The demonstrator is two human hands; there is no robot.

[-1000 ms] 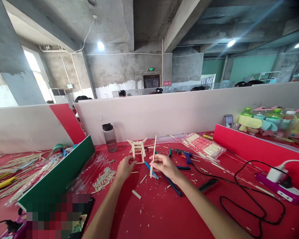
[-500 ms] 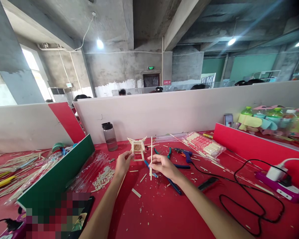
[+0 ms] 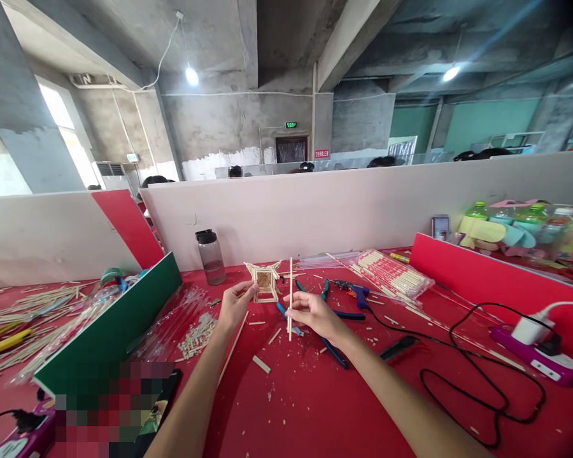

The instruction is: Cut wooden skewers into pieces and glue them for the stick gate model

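Observation:
My left hand point(image 3: 235, 306) pinches a small model point(image 3: 265, 280) built of thin wooden sticks, with a flared roof, and holds it just above the red table point(image 3: 315, 394). My right hand point(image 3: 311, 314) is closed on a long wooden stick point(image 3: 291, 286) that stands upright just right of the model. Blue-handled pliers point(image 3: 332, 346) lie on the table under my right hand. Short stick offcuts point(image 3: 261, 364) are scattered around both hands.
A dark-lidded clear bottle point(image 3: 210, 256) stands behind the model by the white partition point(image 3: 344, 203). A glue gun point(image 3: 356, 292), a packet of sticks point(image 3: 394, 275), a black cable point(image 3: 468, 381) and a power strip point(image 3: 539, 353) lie right. A green board point(image 3: 119, 321) and loose sticks point(image 3: 23, 312) lie left.
My left hand has lifted the stick model off the table and tilted it. The upright stick in my right hand has shifted slightly left, closer to the model.

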